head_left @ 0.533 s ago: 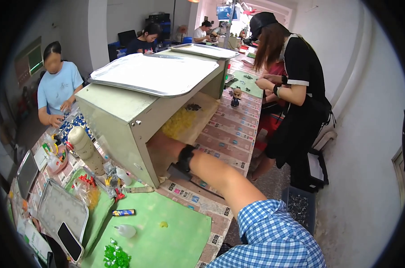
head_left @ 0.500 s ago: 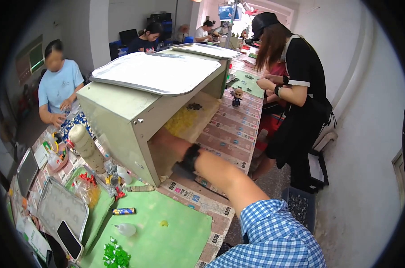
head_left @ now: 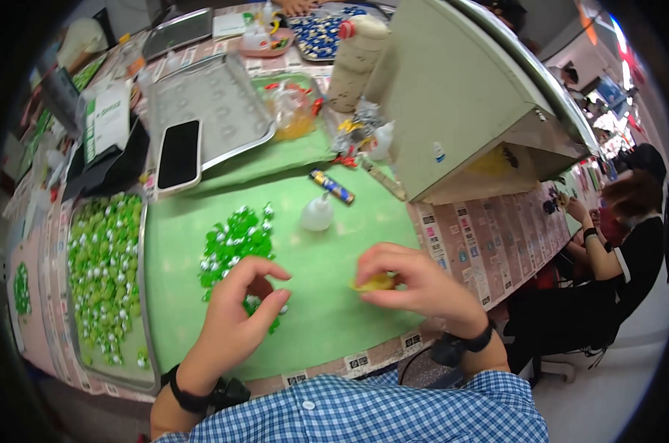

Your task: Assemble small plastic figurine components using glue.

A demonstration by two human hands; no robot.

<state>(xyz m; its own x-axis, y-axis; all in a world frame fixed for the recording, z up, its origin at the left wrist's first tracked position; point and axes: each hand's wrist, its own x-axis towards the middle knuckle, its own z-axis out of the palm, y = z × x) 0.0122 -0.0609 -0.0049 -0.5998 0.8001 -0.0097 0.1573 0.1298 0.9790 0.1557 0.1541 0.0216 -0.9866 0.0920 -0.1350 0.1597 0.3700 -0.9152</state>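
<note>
My left hand (head_left: 240,304) hovers over the near edge of a heap of green and white small plastic pieces (head_left: 235,240) on the green mat. Its thumb and index finger are apart with nothing between them. To the right, my right hand (head_left: 419,284) is low over the mat, fingers curled around a small yellow piece (head_left: 376,283); its exact shape is mostly covered by the fingers. A white squeeze bottle with a thin nozzle (head_left: 317,214) stands beyond both hands, beside a blue and yellow tube (head_left: 332,186).
A metal tray (head_left: 148,310) of green and white pieces lies at left. Behind are a phone (head_left: 179,153), a bare metal tray (head_left: 213,111), a tall bottle (head_left: 355,63) and a large open-fronted box (head_left: 445,96). A person in black (head_left: 637,251) sits at far right.
My view has swung left and down to the mat. My right arm has come out of the box, and its hand is now over the mat at the yellow piece. My left hand has come into view.
</note>
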